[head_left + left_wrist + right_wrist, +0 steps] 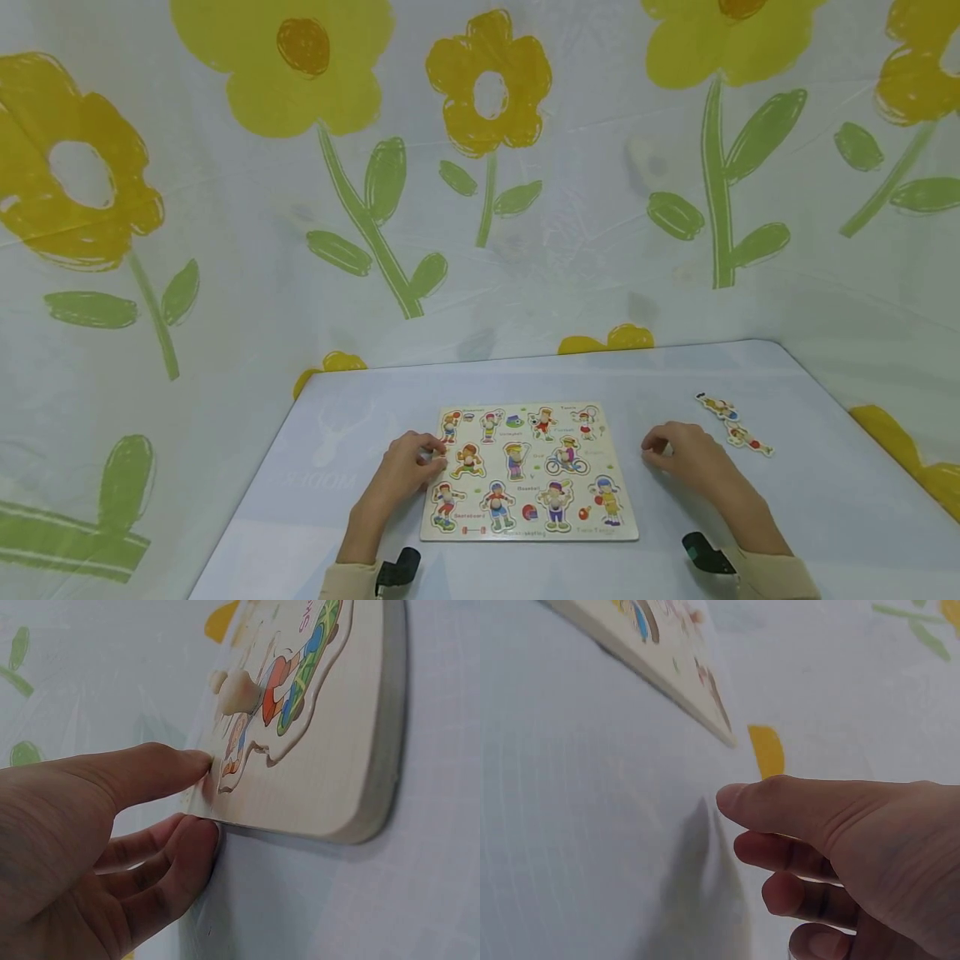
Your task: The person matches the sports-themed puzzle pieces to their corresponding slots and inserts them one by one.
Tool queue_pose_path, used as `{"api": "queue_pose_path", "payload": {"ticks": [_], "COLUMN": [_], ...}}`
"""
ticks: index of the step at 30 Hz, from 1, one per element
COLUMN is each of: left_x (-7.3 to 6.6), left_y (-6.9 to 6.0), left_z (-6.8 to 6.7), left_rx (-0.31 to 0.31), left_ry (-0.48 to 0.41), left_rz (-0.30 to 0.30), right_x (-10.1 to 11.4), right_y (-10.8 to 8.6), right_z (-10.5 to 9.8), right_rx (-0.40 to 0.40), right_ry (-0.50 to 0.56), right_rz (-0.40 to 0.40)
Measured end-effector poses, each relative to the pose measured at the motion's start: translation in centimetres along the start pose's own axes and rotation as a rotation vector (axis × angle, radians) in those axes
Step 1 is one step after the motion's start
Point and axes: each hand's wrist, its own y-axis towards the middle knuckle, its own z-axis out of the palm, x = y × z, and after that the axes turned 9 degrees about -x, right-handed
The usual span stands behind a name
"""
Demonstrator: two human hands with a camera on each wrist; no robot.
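Note:
A wooden peg puzzle board (491, 479) with printed sports figures lies flat on the table. My left hand (407, 468) is at its left edge; in the left wrist view the thumb (154, 774) lies on the board's top face and the fingers (176, 874) meet its side, pinching the edge. Close by is a skateboarder figure (274, 690) with a round wooden knob (240, 691). Off the board's right side, my right hand (686, 454) hovers over the table with fingers loosely curled, holding nothing; the right wrist view shows a gap between it and the board (652, 671).
Two loose figure pieces, one (717, 407) above the other (747, 438), lie to the right beyond my right hand. The white table (330, 467) meets a hanging cloth (525, 283) with yellow flowers at the back. Black wrist-worn devices (399, 568) show near both sleeves.

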Motion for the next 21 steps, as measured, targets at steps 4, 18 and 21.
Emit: {"api": "queue_pose_path", "payload": {"ticks": [4, 18, 21], "left_x": [-0.2, -0.4, -0.4], "left_y": [-0.1, -0.1, -0.1], "left_z": [0.0, -0.1, -0.1], "left_rx": [-0.002, -0.009, -0.009], "left_ry": [0.005, 0.006, 0.008], "left_rz": [-0.004, 0.0, 0.002], "right_x": [-1.4, -5.9, -6.4], "right_y": [0.0, -0.8, -1.0], "right_z": [-0.3, -2.6, -2.9], "right_rx": [-0.026, -0.146, -0.189], "right_ry": [-0.005, -0.013, -0.022], "right_rz": [0.012, 0.091, 0.114]}}
